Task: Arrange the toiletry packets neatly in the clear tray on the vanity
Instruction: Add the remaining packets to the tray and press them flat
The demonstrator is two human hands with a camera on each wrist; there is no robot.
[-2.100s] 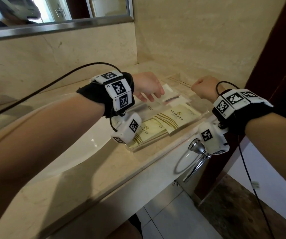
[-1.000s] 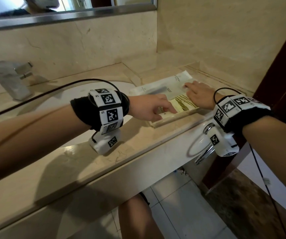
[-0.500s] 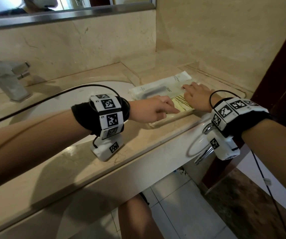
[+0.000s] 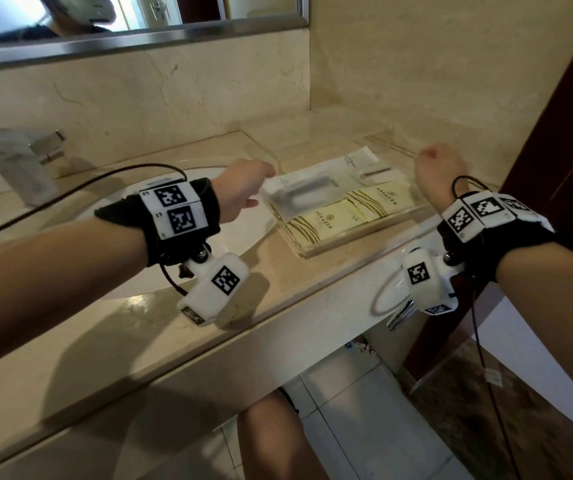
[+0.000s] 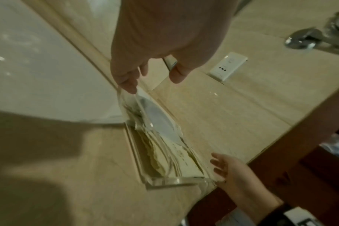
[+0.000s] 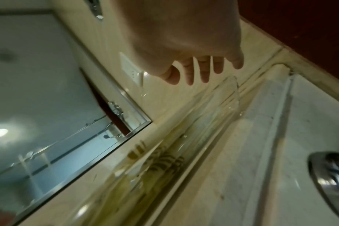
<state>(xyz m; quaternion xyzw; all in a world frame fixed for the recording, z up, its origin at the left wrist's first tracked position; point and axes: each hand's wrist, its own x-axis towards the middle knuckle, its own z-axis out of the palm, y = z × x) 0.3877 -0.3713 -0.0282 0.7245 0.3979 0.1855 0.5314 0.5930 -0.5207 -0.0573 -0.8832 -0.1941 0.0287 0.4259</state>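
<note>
A clear tray (image 4: 347,244) sits on the beige vanity right of the basin. Two yellow striped packets (image 4: 326,220) (image 4: 383,199) lie side by side along its front. A long white packet (image 4: 300,195) and a smaller white one (image 4: 357,160) lie behind them. My left hand (image 4: 255,194) hovers at the tray's left end, fingers loose, holding nothing. In the left wrist view its thumb and fingers (image 5: 127,85) hang apart just above the tray's corner (image 5: 164,182). My right hand (image 4: 439,168) floats at the right end. The right wrist view shows its fingers (image 6: 203,73) straight and empty above the tray wall (image 6: 232,91).
A white basin (image 4: 105,216) and a square chrome faucet (image 4: 18,164) lie to the left. A mirror (image 4: 139,15) runs along the back wall. A chrome towel ring (image 4: 392,301) hangs below the counter edge. A dark wooden door frame (image 4: 572,133) stands on the right.
Both hands have lifted off the packets and drawn apart to the tray's two ends. The packets now lie uncovered in the tray.
</note>
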